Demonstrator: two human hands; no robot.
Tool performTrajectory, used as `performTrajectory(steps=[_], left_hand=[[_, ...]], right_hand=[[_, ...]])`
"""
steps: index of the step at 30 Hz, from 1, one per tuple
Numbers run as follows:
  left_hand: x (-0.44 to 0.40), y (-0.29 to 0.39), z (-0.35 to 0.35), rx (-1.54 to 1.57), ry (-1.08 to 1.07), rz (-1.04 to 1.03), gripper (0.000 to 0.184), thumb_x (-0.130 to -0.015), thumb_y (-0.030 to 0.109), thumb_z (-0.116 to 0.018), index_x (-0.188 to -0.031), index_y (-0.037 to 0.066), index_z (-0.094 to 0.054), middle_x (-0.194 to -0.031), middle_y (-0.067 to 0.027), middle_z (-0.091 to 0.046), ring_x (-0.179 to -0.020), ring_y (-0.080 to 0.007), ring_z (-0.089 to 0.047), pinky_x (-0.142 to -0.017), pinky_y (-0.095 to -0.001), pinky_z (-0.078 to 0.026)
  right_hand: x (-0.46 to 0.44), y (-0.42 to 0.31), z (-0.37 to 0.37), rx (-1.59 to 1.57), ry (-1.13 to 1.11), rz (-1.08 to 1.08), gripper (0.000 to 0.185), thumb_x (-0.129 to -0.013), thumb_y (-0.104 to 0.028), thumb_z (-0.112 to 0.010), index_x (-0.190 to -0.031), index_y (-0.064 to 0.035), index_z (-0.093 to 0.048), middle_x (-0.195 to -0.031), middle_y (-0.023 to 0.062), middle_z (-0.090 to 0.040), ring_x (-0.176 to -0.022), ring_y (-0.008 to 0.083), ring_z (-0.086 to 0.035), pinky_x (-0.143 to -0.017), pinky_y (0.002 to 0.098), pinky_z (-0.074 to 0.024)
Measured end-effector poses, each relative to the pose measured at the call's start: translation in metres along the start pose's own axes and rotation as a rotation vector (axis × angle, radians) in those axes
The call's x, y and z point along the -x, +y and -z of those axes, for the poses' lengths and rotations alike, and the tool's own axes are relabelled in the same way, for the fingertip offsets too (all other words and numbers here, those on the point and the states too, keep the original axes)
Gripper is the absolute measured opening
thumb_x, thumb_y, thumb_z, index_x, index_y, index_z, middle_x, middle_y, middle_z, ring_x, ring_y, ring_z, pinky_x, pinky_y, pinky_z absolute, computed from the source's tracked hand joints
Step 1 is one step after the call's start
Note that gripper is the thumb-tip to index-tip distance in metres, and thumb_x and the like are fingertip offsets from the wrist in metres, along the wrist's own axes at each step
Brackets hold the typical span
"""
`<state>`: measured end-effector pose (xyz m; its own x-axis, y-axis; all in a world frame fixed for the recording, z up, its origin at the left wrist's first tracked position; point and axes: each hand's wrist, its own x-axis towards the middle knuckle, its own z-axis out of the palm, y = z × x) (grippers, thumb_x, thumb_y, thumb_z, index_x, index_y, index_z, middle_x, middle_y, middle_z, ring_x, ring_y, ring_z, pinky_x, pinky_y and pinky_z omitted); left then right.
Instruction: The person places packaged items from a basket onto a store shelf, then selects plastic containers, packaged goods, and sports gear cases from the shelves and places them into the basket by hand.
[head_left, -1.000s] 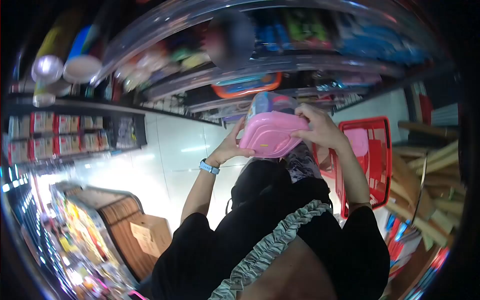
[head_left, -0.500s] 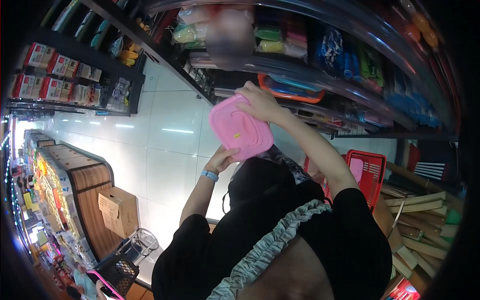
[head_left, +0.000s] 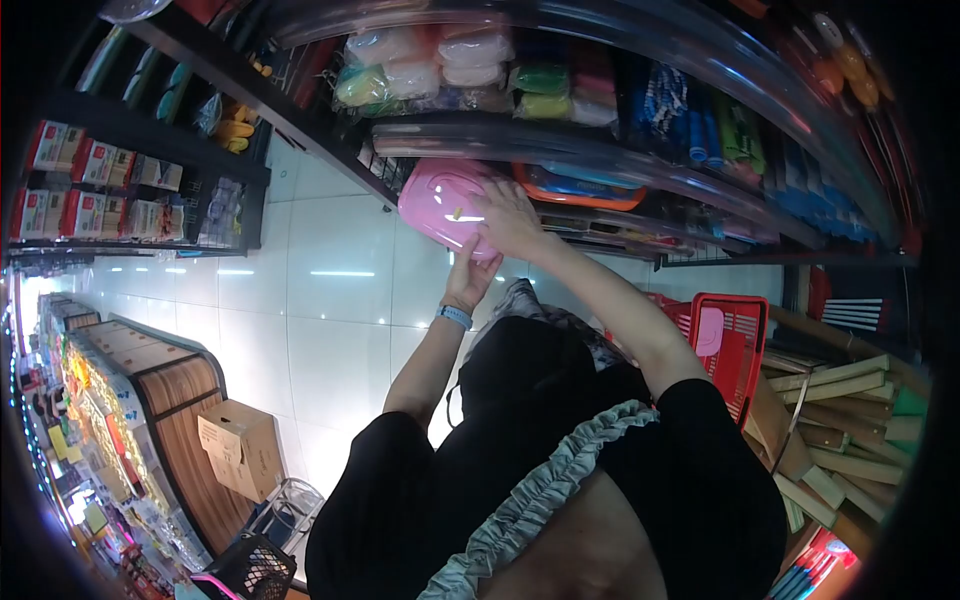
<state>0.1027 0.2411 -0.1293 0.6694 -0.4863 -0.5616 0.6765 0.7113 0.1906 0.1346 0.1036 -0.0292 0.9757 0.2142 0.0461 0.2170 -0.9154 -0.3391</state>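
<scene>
A pink lidded container (head_left: 432,208) with a small yellow mark is at the front of a low shelf, beside an orange-rimmed item (head_left: 580,188). My left hand (head_left: 470,279), with a pale blue band on the wrist, holds the container's near edge from below. My right hand (head_left: 511,221) lies over its right side, fingers spread on the lid. The container's far edge reaches into the shelf's shadow.
Shelves of wrapped goods (head_left: 425,75) stand ahead. A red basket (head_left: 740,350) with a pink item inside is at the right, near wooden-handled goods (head_left: 835,400). At the left are packet racks (head_left: 100,165), a cardboard box (head_left: 241,448) and a black basket (head_left: 250,570).
Both hands have moved the pink container forward and left, away from my body to the low shelf. My right hand has slid from its top corner to its right side.
</scene>
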Motion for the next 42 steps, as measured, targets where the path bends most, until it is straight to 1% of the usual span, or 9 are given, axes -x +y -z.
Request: performTrajectory(steps=[6, 9, 18, 21, 30, 33, 36, 38, 42], left_hand=[[-0.019, 0.003, -0.015, 0.084, 0.0, -0.041, 0.043, -0.09, 0.023, -0.06, -0.127, 0.011, -0.043, -0.119, -0.0061, -0.053, -0.107, -0.0196, -0.052, -0.095, -0.0335, -0.045], [-0.026, 0.004, -0.026, 0.084, -0.06, -0.063, 0.044, -0.091, 0.027, -0.058, -0.126, 0.004, -0.045, -0.121, -0.0112, -0.054, -0.113, -0.0219, -0.053, -0.099, -0.0346, -0.045], [-0.042, 0.012, -0.056, -0.158, -0.01, -0.12, 0.042, -0.093, 0.033, -0.054, -0.126, 0.007, -0.047, -0.117, -0.0074, -0.057, -0.107, -0.0185, -0.056, -0.094, -0.0332, -0.046], [-0.049, 0.023, -0.068, -0.242, -0.062, -0.096, 0.043, -0.092, 0.035, -0.056, -0.123, 0.006, -0.05, -0.123, -0.0118, -0.055, -0.111, -0.0219, -0.055, -0.096, -0.0355, -0.046], [-0.104, 0.057, -0.07, -0.245, 0.075, 0.131, 0.03, -0.098, 0.025, -0.04, -0.12, 0.007, -0.051, -0.116, -0.014, -0.057, -0.107, -0.0282, -0.055, -0.096, -0.0406, -0.045], [-0.135, 0.057, -0.061, -0.191, -0.073, 0.165, 0.023, -0.094, 0.02, -0.049, -0.109, 0.004, -0.057, -0.107, -0.0139, -0.062, -0.096, -0.0266, -0.062, -0.089, -0.0381, -0.051], [-0.135, 0.046, -0.081, -0.223, 0.166, 0.065, 0.02, -0.095, 0.015, -0.048, -0.109, 0.004, -0.057, -0.109, -0.0141, -0.061, -0.097, -0.0273, -0.061, -0.09, -0.0417, -0.051], [-0.138, 0.043, -0.079, -0.227, 0.182, -0.019, 0.02, -0.095, 0.013, -0.047, -0.109, 0.003, -0.057, -0.11, -0.0146, -0.061, -0.097, -0.0278, -0.061, -0.09, -0.044, -0.051], [-0.143, 0.049, -0.066, -0.187, 0.316, -0.049, 0.022, -0.094, 0.006, -0.042, -0.111, 0.002, -0.055, -0.113, -0.0167, -0.059, -0.103, -0.0299, -0.059, -0.091, -0.0463, -0.051]], right_hand=[[0.001, 0.002, -0.008, -0.04, 0.062, 0.018, 0.049, -0.078, -0.017, -0.056, -0.125, -0.0039, -0.051, -0.135, 0.0199, -0.041, -0.125, 0.0341, -0.038, -0.101, 0.048, -0.0303], [-0.002, 0.005, -0.001, -0.081, 0.058, 0.022, 0.047, -0.078, -0.015, -0.056, -0.123, -0.0035, -0.053, -0.133, 0.0202, -0.043, -0.124, 0.0344, -0.039, -0.1, 0.0463, -0.0317], [-0.024, 0.022, -0.009, -0.142, -0.037, -0.1, 0.051, -0.077, -0.016, -0.06, -0.126, -0.0075, -0.051, -0.138, 0.0193, -0.041, -0.114, 0.0368, -0.049, -0.096, 0.0452, -0.0388], [-0.027, 0.021, -0.002, -0.158, -0.102, -0.172, 0.05, -0.079, -0.016, -0.059, -0.127, -0.0076, -0.05, -0.139, 0.0193, -0.039, -0.115, 0.0372, -0.049, -0.097, 0.046, -0.0389], [-0.002, 0.018, -0.003, -0.223, 0.064, -0.14, 0.05, -0.08, -0.016, -0.059, -0.127, -0.0046, -0.047, -0.133, 0.0177, -0.042, -0.119, 0.0354, -0.044, -0.096, 0.0457, -0.0394], [0.008, 0.019, 0.005, -0.24, 0.053, -0.138, 0.047, -0.078, -0.013, -0.06, -0.123, -0.0042, -0.049, -0.124, 0.0167, -0.048, -0.115, 0.0345, -0.047, -0.094, 0.0451, -0.0404], [0.034, 0.019, 0.01, -0.287, 0.137, -0.109, 0.043, -0.076, -0.012, -0.059, -0.118, -0.0032, -0.052, -0.117, 0.0159, -0.052, -0.111, 0.0327, -0.05, -0.093, 0.0441, -0.0408], [0.054, 0.027, 0.01, -0.35, 0.106, -0.106, 0.04, -0.077, -0.013, -0.058, -0.116, -0.0027, -0.053, -0.116, 0.0159, -0.053, -0.111, 0.0321, -0.05, -0.093, 0.0442, -0.041], [0.114, 0.056, -0.009, -0.397, 0.016, -0.299, 0.034, -0.078, -0.016, -0.058, -0.11, -0.0044, -0.057, -0.11, 0.013, -0.058, -0.101, 0.0312, -0.057, -0.086, 0.0427, -0.046]])
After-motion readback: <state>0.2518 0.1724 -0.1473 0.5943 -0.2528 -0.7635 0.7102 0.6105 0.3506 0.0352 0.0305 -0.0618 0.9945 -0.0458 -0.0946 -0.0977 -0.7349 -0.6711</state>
